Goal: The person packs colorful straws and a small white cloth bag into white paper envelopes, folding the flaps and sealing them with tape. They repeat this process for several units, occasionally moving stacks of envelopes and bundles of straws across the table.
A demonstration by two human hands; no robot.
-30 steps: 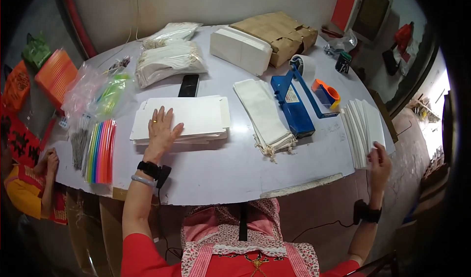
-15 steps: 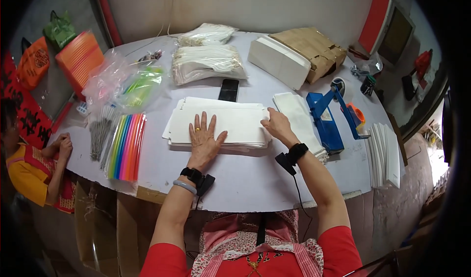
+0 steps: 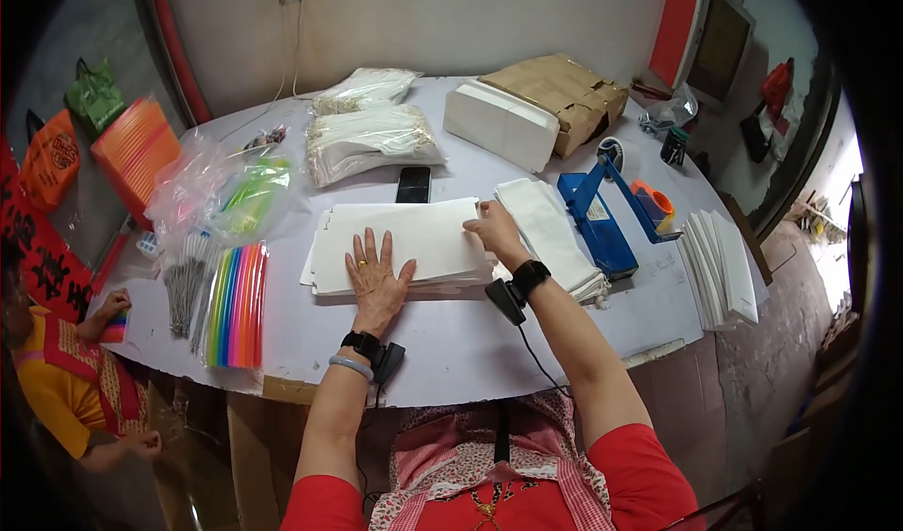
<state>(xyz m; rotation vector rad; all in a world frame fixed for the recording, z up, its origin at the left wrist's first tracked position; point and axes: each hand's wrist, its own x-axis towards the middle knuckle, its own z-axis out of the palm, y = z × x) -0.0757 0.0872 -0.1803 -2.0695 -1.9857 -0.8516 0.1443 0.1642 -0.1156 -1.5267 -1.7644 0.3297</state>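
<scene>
A stack of flat white paper sheets with notched corners [image 3: 426, 233] lies in front of me. My left hand [image 3: 378, 277] rests on top of it, palm down with fingers spread. At the stack's upper right corner my right hand [image 3: 499, 235] has its thumb and fingers pinched on the edge of the top sheet. The sheets beneath stick out unevenly at the left and lower right. Just right of that hand lies a pile of white cloth-like pieces [image 3: 548, 230]. A dark phone [image 3: 414, 185] lies behind the stack.
Bagged white bundles [image 3: 374, 143] and an opened brown package [image 3: 555, 94] stand behind. At right are a blue tape dispenser [image 3: 602, 235] and folded white sheets [image 3: 717, 268]. Rainbow-coloured strips [image 3: 235, 305] and metal wires [image 3: 190, 282] lie left, near a seated person [image 3: 71, 371].
The view has shifted. My right hand has slid up toward the stack's corner, and the top sheet's right end looks slightly turned. The person at left has drawn their hands apart.
</scene>
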